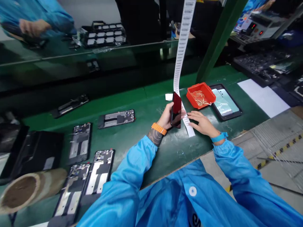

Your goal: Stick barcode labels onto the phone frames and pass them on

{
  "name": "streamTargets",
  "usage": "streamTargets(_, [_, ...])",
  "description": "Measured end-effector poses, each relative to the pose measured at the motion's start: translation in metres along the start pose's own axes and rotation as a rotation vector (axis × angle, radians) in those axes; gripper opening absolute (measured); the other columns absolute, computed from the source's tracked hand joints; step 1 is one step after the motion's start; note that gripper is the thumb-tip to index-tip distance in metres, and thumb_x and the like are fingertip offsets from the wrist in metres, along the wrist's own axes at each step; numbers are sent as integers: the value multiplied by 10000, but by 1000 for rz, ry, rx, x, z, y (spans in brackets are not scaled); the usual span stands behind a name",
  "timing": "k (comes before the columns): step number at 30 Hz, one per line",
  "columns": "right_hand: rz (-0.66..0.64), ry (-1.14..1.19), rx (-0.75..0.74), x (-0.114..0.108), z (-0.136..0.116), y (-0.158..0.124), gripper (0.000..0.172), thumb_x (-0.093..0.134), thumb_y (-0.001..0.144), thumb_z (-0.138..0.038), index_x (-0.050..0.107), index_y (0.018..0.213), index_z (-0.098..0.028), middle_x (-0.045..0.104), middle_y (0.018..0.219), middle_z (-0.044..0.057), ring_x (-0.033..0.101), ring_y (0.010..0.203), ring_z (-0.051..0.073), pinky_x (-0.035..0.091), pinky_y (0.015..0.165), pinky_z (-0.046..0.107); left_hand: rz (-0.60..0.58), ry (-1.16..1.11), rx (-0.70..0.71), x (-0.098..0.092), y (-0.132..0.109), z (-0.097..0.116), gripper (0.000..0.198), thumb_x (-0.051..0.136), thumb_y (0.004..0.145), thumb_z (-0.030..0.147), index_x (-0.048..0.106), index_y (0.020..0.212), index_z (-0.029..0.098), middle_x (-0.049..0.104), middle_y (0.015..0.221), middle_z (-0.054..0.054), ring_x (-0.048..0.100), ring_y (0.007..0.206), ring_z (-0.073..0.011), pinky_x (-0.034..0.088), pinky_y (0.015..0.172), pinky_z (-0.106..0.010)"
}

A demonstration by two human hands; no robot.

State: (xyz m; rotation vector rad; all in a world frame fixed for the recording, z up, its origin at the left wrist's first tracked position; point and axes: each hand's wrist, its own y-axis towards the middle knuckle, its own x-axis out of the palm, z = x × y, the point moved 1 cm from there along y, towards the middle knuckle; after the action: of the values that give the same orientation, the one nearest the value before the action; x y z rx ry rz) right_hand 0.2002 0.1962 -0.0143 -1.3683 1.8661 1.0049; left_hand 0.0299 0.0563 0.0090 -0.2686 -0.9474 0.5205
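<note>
My left hand is closed around a smartphone, its dark glossy face tilted up. A long strip of barcode labels hangs from above, and its lower end lies on the bench under and beside the phone. My right hand rests palm down just right of the phone, fingers stretched out, with the fingertips at the edge of the strip. It holds nothing that I can see. A small white paper piece lies behind the phone.
A red bin of small pale strips stands beyond my right hand, next to a black tray with shiny sheets. Several opened phone frames lie left, near a cardboard tube. A green post rises behind. Across the bench, a co-worker's hand shows.
</note>
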Motion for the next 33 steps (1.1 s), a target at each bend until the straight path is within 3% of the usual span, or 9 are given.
streamTargets(6, [-47, -37, -70, 0, -2, -7, 376, 654, 931, -299, 685, 1302, -241, 622, 1434, 94, 463, 1422, 333, 399, 1158, 583, 93, 157, -44, 0, 6, -3, 438, 503, 927, 549, 672, 922, 144, 719, 848, -82, 685, 649, -155, 488, 534, -222])
streamTargets(11, [15, -127, -100, 3, -13, -4, 255, 582, 980, -309, 747, 1157, -230, 729, 1234, 96, 600, 1185, 301, 479, 1029, 514, 59, 106, -37, -3, 7, -2, 450, 500, 936, 544, 652, 909, 121, 687, 743, -92, 709, 715, -193, 564, 698, -277])
streamTargets(16, [19, -221, -109, 6, -21, -5, 287, 493, 1020, -299, 760, 1092, -223, 762, 1046, 95, 640, 988, 259, 504, 890, 435, 87, 67, -37, 0, 6, -1, 414, 537, 934, 521, 647, 939, 123, 688, 723, -97, 718, 715, -219, 572, 667, -297])
streamTargets(27, [84, -231, -64, 12, -29, -23, 279, 485, 1011, -258, 761, 975, -230, 778, 1097, 81, 672, 1128, 264, 507, 971, 439, 98, 56, -1, 3, 4, -3, 431, 525, 951, 531, 629, 905, 115, 681, 719, -92, 724, 762, -213, 579, 814, -335])
streamTargets(33, [93, -197, -34, 12, -31, -19, 251, 561, 963, -252, 715, 1151, -190, 740, 1106, 119, 646, 1056, 288, 504, 931, 456, 96, 47, 12, 3, 2, -3, 396, 531, 949, 505, 627, 907, 123, 685, 728, -98, 721, 764, -217, 582, 805, -344])
